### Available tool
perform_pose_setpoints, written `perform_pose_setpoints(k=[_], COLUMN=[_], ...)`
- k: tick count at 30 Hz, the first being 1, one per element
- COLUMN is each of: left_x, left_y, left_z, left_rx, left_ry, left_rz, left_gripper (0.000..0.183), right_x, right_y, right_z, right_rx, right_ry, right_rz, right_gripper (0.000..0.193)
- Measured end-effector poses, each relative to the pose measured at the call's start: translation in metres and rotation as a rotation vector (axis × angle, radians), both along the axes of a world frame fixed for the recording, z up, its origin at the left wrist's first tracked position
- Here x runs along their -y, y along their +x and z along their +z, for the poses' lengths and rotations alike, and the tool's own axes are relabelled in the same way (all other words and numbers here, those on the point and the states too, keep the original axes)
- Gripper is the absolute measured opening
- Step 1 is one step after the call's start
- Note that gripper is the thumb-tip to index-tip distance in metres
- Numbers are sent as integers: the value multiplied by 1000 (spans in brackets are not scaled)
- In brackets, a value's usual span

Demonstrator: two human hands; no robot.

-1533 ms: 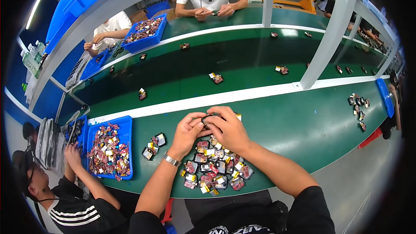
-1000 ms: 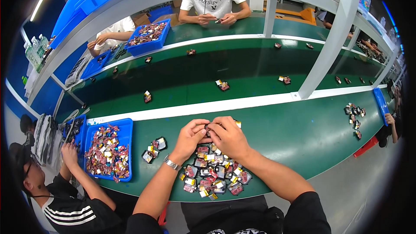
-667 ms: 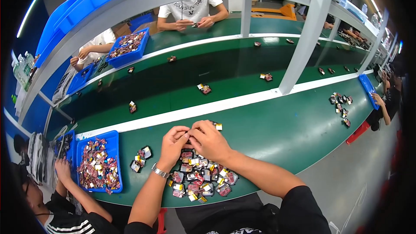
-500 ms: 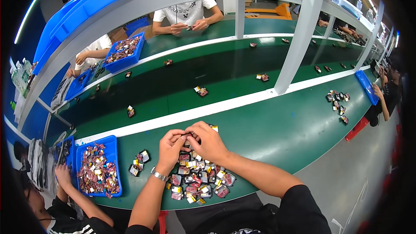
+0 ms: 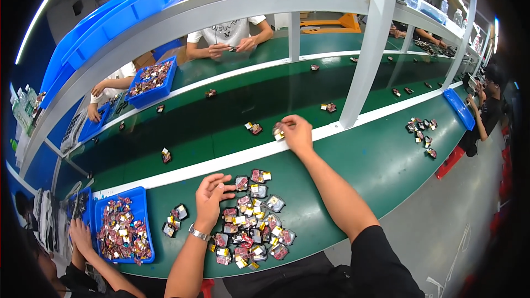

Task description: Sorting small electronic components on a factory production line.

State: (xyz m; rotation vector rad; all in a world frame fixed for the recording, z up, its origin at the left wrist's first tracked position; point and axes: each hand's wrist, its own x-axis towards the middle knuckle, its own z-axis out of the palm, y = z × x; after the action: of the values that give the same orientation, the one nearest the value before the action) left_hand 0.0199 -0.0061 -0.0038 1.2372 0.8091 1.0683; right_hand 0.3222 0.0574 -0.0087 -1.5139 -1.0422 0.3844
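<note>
The right hand (image 5: 298, 134) has its fingers pinching a small part (image 5: 278, 132) by the white strip (image 5: 232, 160), at two o'clock from the left hand (image 5: 208, 201), whose fingers are spread beside a pile of parts (image 5: 254, 235). The small part looks light, stiff and maybe easy to break, so its edges seem best to hold.

A long green surface (image 5: 359, 157) with a curved front edge runs across the room, bordered by a white rail (image 5: 165, 178); beyond the rail lies a dark green conveyor belt (image 5: 221, 118). A grey metal frame (image 5: 309, 3) arches overhead, carrying a shelf, with a slanting post (image 5: 369, 55). Blue wall panelling (image 5: 69, 105) stands at left. The floor (image 5: 386, 243) is smooth and grey, a red stool (image 5: 451, 161) upon it. Light tubes (image 5: 496, 34) glow at upper right, and pale glare falls on the surface.
</note>
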Motion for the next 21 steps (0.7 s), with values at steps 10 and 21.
perform_pose_setpoints(k=[10, 21], left_x=[-2, -4], left_y=[-3, -4], left_z=[-7, -8], left_rx=[-57, -46], left_ry=[22, 28], left_rz=[-12, -23], left_gripper=[21, 16], right_x=[-34, -41], right_y=[106, 111], right_z=[-12, -15], right_rx=[824, 628], right_ry=[-369, -374], right_rz=[-638, -662], right_gripper=[43, 36])
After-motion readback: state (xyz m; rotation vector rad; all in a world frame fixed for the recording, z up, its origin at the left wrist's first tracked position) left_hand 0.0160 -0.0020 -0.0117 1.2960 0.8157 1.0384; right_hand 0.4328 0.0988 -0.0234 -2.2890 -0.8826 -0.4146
